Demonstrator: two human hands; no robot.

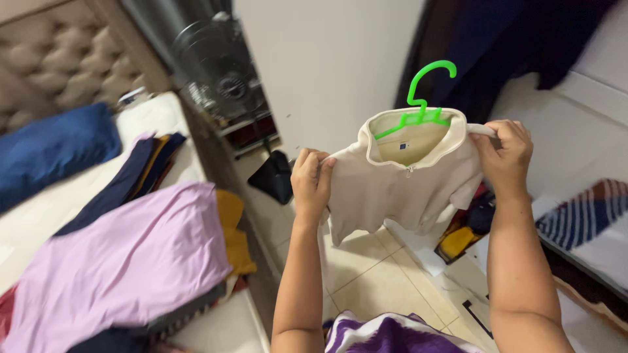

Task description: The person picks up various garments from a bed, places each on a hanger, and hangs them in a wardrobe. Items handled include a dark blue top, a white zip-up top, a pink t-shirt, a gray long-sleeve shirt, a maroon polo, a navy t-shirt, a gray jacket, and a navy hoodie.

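**Small cream top held up on its hanger**

I see my left hand (313, 180) and right hand (504, 153) closed on the shoulders of a cream top (405, 186), held above the tiled floor (373, 281). It hangs on a green hanger (425, 91). Farther left, a lilac cloth (131, 261) lies on the bed (154, 117).

A single head-worn camera looks forward and steeply down from the person's own eye level, along both raised forearms, which enter from the bottom edge — the left hand (313, 180) and right hand (505, 153) sit close to the lens near the middle of the frame. The view tilts, so the tiled floor (379, 281) lies far below at centre, a bed (163, 117) runs off to the left, and a white wall (327, 59) stands ahead.
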